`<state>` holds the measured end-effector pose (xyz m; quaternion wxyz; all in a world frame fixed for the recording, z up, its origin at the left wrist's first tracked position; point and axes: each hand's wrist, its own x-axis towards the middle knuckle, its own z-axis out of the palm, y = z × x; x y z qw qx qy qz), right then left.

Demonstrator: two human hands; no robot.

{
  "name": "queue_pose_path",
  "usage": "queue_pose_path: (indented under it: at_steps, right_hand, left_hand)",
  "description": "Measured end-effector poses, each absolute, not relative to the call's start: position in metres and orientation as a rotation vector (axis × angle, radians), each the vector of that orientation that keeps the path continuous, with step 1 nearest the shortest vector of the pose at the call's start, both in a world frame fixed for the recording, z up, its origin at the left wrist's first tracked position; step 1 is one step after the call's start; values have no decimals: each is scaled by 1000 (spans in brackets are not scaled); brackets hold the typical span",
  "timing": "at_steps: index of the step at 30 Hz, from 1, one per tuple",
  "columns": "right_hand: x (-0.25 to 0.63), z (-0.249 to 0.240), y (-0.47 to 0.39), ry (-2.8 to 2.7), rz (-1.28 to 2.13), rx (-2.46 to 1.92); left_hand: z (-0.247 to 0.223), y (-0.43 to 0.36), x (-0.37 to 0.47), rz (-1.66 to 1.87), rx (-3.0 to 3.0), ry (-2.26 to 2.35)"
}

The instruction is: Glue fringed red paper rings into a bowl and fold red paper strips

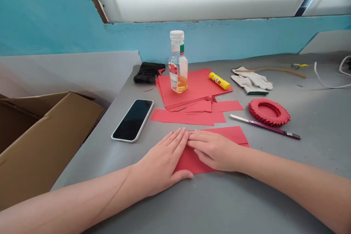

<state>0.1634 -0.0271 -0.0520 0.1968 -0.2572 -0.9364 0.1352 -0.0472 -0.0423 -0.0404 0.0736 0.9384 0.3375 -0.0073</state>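
Note:
A folded sheet of red paper [203, 163] lies on the grey table [214, 204] under both hands. My left hand [167, 161] rests flat on its left part, fingers stretched out and thumb apart. My right hand [212, 148] presses on the paper's upper middle, its fingertips touching the left fingers and its fingers slightly bent. Beyond the hands lie cut red paper strips [189, 117]. To the right are a craft knife [264, 126] with its blade out and a pleated red paper ring [269, 111].
A glass bottle [178, 62] with amber liquid and a yellow glue stick [219, 80] sit on a red paper stack [197, 80]. A phone [133, 120] lies at left, near a cardboard box [44, 142]. White gloves [252, 80], a black cloth item [148, 72] and a white cable [329, 87] are farther back.

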Motion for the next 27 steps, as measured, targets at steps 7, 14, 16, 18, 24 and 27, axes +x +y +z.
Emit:
queue_pose_path:
  at_steps: [7,14,16,18,24,27]
  right_hand:
    - [175,-51,-20,-2545,64,-960]
    - [167,-55,-23,-2603,-110,-1123]
    - [164,-55,-24,-2613,-122,-1151]
    - [164,-51,-23,-2635,-131,-1186]
    - [175,-15,-13,-2856,-97,-1413]
    - [196,-6,-6,-2927,-35,-1570]
  left_hand:
    - [-30,-38,-47,-188,2808,1033]
    - [-34,-38,-46,-89,2890,1052]
    - [-37,-39,-46,-42,2918,1032]
    - [-39,-38,-45,-42,2925,1028]
    - [-33,-36,-45,-67,2926,1041]
    - [-31,-35,-46,-61,2918,1033]
